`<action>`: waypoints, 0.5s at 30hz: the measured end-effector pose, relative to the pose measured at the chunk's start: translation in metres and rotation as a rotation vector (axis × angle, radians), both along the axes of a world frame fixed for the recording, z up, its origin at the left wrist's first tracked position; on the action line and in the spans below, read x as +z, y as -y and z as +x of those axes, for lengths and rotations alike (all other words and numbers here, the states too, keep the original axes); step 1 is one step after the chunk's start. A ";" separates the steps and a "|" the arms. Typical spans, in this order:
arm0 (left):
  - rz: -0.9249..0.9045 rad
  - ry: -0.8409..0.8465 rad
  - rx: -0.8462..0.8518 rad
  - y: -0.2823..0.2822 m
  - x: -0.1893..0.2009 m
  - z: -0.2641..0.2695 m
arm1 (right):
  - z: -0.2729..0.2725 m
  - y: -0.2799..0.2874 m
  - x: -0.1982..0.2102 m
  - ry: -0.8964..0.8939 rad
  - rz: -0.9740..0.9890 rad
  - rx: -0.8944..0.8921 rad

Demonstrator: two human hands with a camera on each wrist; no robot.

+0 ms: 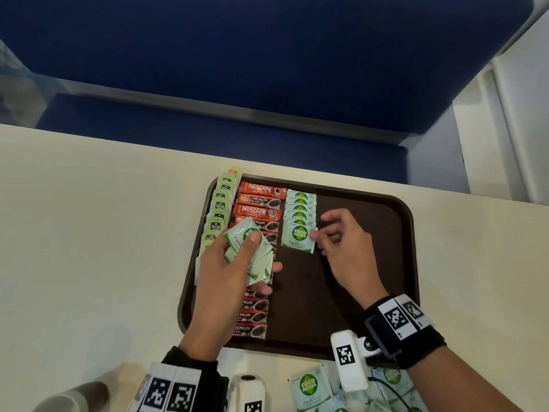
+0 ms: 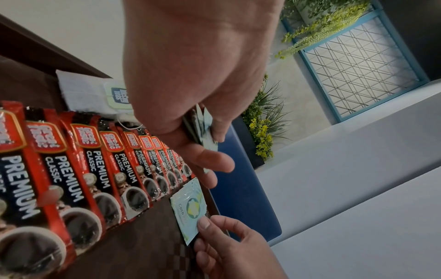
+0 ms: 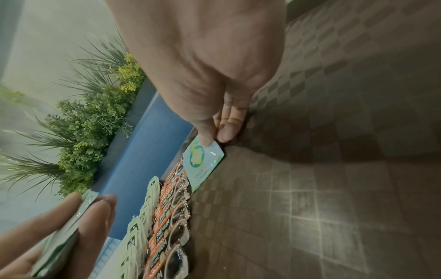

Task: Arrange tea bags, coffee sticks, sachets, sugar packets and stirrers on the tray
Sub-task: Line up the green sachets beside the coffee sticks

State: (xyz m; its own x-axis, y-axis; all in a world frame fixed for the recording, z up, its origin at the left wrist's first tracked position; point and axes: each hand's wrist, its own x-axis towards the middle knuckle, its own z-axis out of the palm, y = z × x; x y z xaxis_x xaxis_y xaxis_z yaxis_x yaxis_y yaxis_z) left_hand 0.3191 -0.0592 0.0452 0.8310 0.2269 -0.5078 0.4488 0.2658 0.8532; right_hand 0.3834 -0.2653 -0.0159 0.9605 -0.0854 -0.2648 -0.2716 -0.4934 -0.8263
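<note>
Sugar packet [image 1: 298,237] lies flat on the tray [image 1: 371,209], at the near end of its overlapping column, its right edge pinched between the right hand's [image 1: 344,248] thumb and forefinger. It looks featherlight, thin, glossy and limp, so it probably slides easily; an edge or corner pinch suits it best. Left of those fingers, the left hand [image 1: 228,272] clamps a fanned stack of packets [image 1: 252,257] over the coffee sticks [image 1: 258,200].

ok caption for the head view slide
Right hand lays a sugar packet on the tray; left hand holds spares.
</note>
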 end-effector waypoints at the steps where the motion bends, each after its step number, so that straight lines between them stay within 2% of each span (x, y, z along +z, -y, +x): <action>1: 0.002 0.000 0.000 0.000 0.000 0.000 | 0.000 0.000 0.000 0.000 -0.001 0.001; 11: -0.019 -0.008 0.011 0.004 0.001 0.003 | 0.001 -0.001 0.001 -0.004 -0.030 -0.009; 15: -0.022 -0.009 -0.004 0.006 0.002 0.004 | -0.008 -0.005 0.019 0.078 -0.018 -0.050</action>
State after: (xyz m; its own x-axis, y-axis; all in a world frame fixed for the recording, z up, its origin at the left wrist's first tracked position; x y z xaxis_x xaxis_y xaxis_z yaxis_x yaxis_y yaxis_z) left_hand 0.3233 -0.0655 0.0473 0.8271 0.2122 -0.5205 0.4577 0.2832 0.8428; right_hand 0.3753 -0.2602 0.0028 0.9726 -0.1377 -0.1873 -0.2314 -0.4954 -0.8373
